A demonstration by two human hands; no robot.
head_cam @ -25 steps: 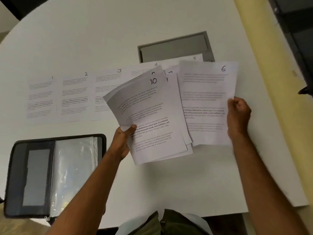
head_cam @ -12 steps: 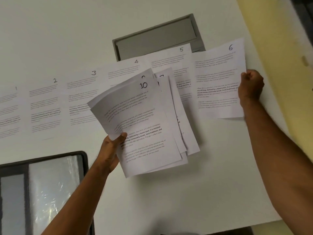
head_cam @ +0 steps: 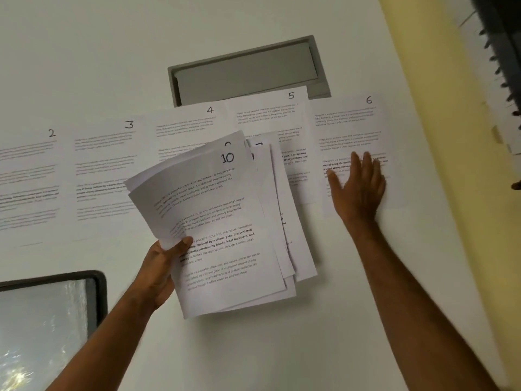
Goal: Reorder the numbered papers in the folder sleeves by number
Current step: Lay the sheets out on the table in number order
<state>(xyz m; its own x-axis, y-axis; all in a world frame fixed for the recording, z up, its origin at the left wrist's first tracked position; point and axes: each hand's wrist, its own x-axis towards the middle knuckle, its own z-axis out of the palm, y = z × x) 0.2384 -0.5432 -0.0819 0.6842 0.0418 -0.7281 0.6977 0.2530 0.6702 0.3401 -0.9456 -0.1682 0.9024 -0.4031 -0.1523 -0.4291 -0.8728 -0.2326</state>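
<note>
Numbered papers lie in a row on the white table: paper 2 (head_cam: 31, 176), paper 3 (head_cam: 104, 167), paper 4 (head_cam: 186, 128), paper 5 (head_cam: 265, 114) and paper 6 (head_cam: 349, 119) at the right end. My right hand (head_cam: 358, 184) rests flat on paper 6 with straight fingers. My left hand (head_cam: 160, 266) grips a fanned stack of several papers (head_cam: 225, 238) above the table, with paper 10 on top and other sheets partly hidden behind it. The open black folder (head_cam: 98, 294) with its clear sleeves sits at the lower left.
A grey recessed panel (head_cam: 248, 69) sits in the table behind papers 4 and 5. The table's right edge runs close beside paper 6, with a yellow surface (head_cam: 439, 136) beyond it. A dark object (head_cam: 504, 52) stands at the far right.
My right hand has laid paper 6 flat on the table to the right of paper 5, let go of its edge and now lies flat on it. The left hand still holds the stack.
</note>
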